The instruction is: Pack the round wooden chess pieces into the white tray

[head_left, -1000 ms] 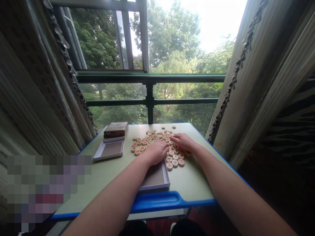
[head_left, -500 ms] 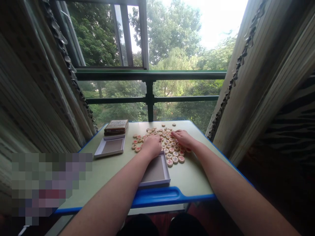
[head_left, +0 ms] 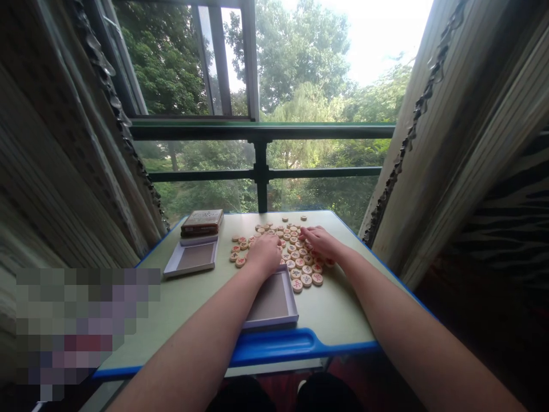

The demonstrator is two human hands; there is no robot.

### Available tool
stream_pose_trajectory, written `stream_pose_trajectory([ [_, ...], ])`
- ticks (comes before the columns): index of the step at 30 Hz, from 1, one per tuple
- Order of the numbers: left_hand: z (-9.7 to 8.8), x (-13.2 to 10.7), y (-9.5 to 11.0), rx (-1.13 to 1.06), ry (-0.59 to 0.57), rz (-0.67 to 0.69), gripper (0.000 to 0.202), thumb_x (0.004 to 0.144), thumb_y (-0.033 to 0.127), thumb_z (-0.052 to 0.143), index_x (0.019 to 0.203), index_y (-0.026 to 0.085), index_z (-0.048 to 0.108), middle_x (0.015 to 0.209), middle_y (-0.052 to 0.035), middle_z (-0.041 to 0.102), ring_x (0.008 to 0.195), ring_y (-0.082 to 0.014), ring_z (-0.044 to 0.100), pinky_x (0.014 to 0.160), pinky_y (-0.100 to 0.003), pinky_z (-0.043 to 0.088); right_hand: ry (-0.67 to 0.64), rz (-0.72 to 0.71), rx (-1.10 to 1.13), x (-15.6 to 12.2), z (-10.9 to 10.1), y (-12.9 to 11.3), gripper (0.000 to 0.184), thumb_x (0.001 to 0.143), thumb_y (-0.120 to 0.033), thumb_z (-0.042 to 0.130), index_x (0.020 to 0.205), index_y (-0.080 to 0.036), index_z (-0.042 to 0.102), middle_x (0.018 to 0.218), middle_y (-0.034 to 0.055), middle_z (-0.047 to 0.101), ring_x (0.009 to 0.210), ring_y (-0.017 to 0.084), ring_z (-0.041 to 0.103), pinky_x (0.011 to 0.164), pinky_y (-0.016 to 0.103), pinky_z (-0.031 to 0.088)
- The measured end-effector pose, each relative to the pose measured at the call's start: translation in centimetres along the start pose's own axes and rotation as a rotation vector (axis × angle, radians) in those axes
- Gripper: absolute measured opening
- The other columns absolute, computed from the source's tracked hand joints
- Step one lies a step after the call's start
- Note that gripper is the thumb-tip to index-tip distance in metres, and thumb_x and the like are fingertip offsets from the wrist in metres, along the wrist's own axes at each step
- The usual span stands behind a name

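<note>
Many round wooden Chinese chess pieces (head_left: 295, 264) with red or dark characters lie spread over the table. My left hand (head_left: 265, 252) rests palm down over the left part of the spread, touching pieces; its bent fingertips are partly hidden. My right hand (head_left: 322, 241) lies at the right edge of the spread, fingers stretched towards the pieces and apart from a grip. A shallow open box tray (head_left: 270, 297) sits in front of the pieces, partly under my left wrist and forearm. Some pieces are covered by my hands.
The table (head_left: 343, 320) is pale green with a blue rim and a blue pencil groove (head_left: 274, 345). At the back left stands a flat brown box (head_left: 202, 222), with another shallow tray (head_left: 191, 257) before it. Curtains (head_left: 429, 143) hang on both sides, a railing (head_left: 261, 131) behind.
Both hands stay nearly where they were, over and beside the pieces. The view has shifted very slightly. No piece has plainly been picked up.
</note>
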State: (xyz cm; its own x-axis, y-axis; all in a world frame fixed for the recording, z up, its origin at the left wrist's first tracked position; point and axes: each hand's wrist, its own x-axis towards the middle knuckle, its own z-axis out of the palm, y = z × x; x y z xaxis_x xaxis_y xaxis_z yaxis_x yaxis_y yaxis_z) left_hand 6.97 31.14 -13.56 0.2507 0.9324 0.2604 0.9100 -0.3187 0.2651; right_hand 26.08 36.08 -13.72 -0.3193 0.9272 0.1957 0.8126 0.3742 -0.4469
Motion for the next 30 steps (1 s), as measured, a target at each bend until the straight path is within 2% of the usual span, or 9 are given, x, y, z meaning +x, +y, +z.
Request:
stream_pose_trajectory([
  [3,-0.1,0.0,0.1,-0.017,-0.004,0.016,0.028,0.080,0.016,0.040,0.095,0.017,0.064,0.109,-0.0076,0.063,0.105,-0.0210,0.053,0.095,-0.033,0.041,0.066,-0.004,0.044,0.2,-0.1,0.1,0.060,0.093,-0.043,0.019,0.095,-0.014,0.072,0.107,0.0105,0.066,0.103,0.023,0.054,0.094,0.032,0.035],
  [7,0.2,-0.1,0.4,-0.064,-0.020,0.141,0.033,0.081,0.015,0.038,0.102,0.017,0.064,0.116,-0.0068,0.061,0.116,-0.0208,0.048,0.104,-0.034,0.034,0.158,0.043,-0.039,0.6,0.4,1.1,0.055,0.094,-0.043,0.019,0.112,-0.018,0.065,0.122,0.0099,0.058,0.115,0.024,0.046,0.100,0.037,0.028],
  [10,0.6,-0.2,0.4,-0.127,-0.011,0.250,0.038,0.083,0.015,0.037,0.113,0.016,0.060,0.125,-0.0065,0.056,0.123,-0.0200,0.042,0.108,-0.033,0.031,0.083,0.046,-0.101,0.9,1.1,1.8,0.052,0.093,-0.046,0.021,0.119,-0.022,0.060,0.131,0.0063,0.053,0.120,0.024,0.041,0.102,0.039,0.025],
  [12,0.9,-0.2,0.4,-0.155,-0.007,0.273,0.040,0.082,0.014,0.038,0.118,0.017,0.057,0.127,-0.0061,0.055,0.124,-0.0191,0.042,0.108,-0.032,0.031,0.025,0.022,-0.107,1.0,1.3,1.9,0.053,0.093,-0.046,0.020,0.118,-0.022,0.061,0.130,0.0045,0.053,0.120,0.023,0.042,0.102,0.038,0.024],
  [17,0.7,-0.4,0.5,-0.117,-0.002,0.317,0.034,0.083,0.016,0.038,0.107,0.015,0.063,0.122,-0.0075,0.057,0.122,-0.0210,0.042,0.109,-0.033,0.029,0.013,-0.006,-0.123,1.0,0.8,1.4,0.060,0.094,-0.044,0.015,0.102,-0.019,0.068,0.112,0.0065,0.065,0.107,0.021,0.051,0.098,0.034,0.027],
  [20,-0.3,-0.8,1.0,-0.071,-0.051,0.326,0.031,0.085,0.024,0.040,0.102,0.016,0.065,0.117,-0.0104,0.058,0.117,-0.0237,0.044,0.106,-0.036,0.032,0.045,-0.005,-0.131,0.9,0.4,1.5,0.057,0.094,-0.045,0.018,0.105,-0.019,0.068,0.118,0.0077,0.062,0.109,0.022,0.049,0.097,0.035,0.027],
  [23,-2.0,-0.8,1.3,-0.027,-0.183,0.233,0.033,0.085,0.028,0.039,0.104,0.017,0.063,0.112,-0.0124,0.058,0.111,-0.0251,0.048,0.098,-0.038,0.039,0.009,0.010,-0.136,0.9,0.4,1.7,0.055,0.093,-0.047,0.020,0.109,-0.022,0.066,0.124,0.0063,0.058,0.111,0.023,0.047,0.096,0.036,0.028],
  [27,-4.2,0.2,1.1,-0.047,-0.361,0.176,0.042,0.079,0.012,0.037,0.115,0.019,0.057,0.123,-0.0087,0.055,0.113,-0.0203,0.051,0.095,-0.031,0.041,-0.020,0.017,-0.138,0.9,0.5,1.8,0.055,0.093,-0.047,0.020,0.106,-0.023,0.068,0.120,0.0073,0.060,0.110,0.022,0.048,0.096,0.035,0.028],
  [30,-5.2,1.6,1.0,-0.052,-0.370,0.113,0.053,0.070,0.002,0.038,0.117,0.017,0.056,0.125,-0.0086,0.056,0.112,-0.0193,0.053,0.091,-0.027,0.043,-0.006,0.029,-0.142,0.7,0.3,1.4,0.056,0.093,-0.046,0.019,0.104,-0.021,0.068,0.114,0.0093,0.063,0.110,0.022,0.049,0.095,0.034,0.028],
])
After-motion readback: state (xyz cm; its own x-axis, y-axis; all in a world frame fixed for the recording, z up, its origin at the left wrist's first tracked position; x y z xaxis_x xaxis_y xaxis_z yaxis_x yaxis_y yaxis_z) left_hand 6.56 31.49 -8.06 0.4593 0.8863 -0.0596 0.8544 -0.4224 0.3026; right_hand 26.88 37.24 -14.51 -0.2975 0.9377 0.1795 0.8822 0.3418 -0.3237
